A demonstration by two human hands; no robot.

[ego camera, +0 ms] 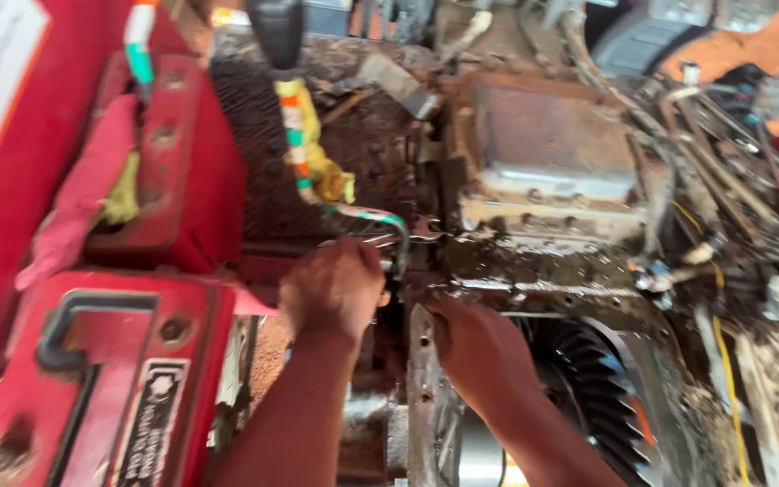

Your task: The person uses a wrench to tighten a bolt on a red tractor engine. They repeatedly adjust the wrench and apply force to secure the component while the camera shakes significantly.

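Down in the head view, I had both hands deep in a greasy, rust-brown machine housing (547, 149). My left hand (334, 287) was curled into a fist around a metal wrench (400, 236), the fingers (367, 261) wrapped tight on its shank where it stood just beside the housing's lower edge. A bent lever wound with green, white and orange tape (297, 144) ran down from a black knob at the top of the frame and ended close to that same hand. A scrap of yellow rag (325, 171) hung against the lever, touching it.

My right hand (480, 352) lay lower and to the right, pressed against a grimy vertical flange (421, 379); the blur kept me from telling whether its fingers were closed on anything or merely resting there. Just right of that hand sat a large gear with slanted teeth (597, 388), set inside a round opening of the casing.

To the left stood red painted machine covers (110, 361), one carrying a grey handle and a black plate with white print. A pink cloth (78, 203) was draped over the upper cover. At the far right a tangle of wires and cables (723, 135) spread over the dirty metal, with a yellow wire (728, 379) running down beside the gear.
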